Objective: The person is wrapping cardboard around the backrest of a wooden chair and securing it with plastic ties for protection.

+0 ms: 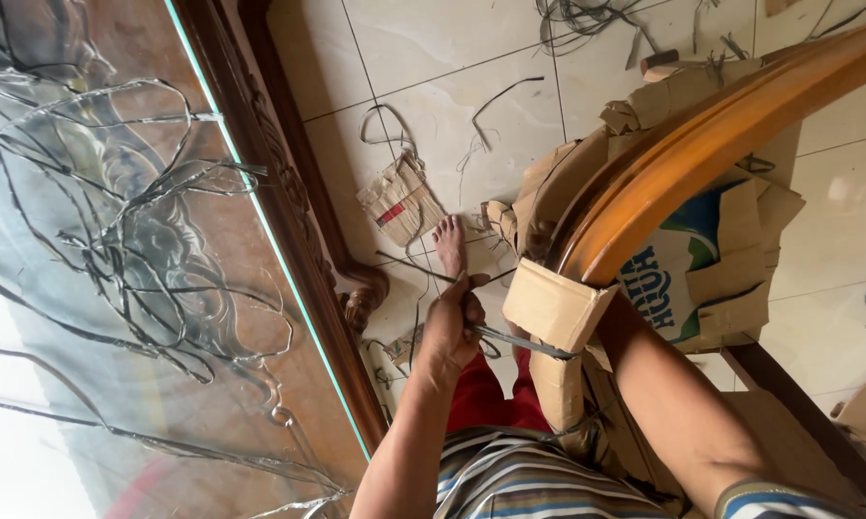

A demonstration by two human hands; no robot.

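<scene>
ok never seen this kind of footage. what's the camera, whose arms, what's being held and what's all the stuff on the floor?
There is one camera, worn on the person's head and looking down, so the two bare arms entering from the bottom are the wearer's own. The left hand is closed on a thin grey strap that runs across to a cardboard wrap folded around a curved wooden furniture piece. The right hand is hidden behind that cardboard; only its forearm shows. Below is a pale tiled floor with cut strap offcuts, a small bundle of folded cardboard and the person's bare foot. At left is a glass-topped wooden table with loose straps lying on it.
</scene>
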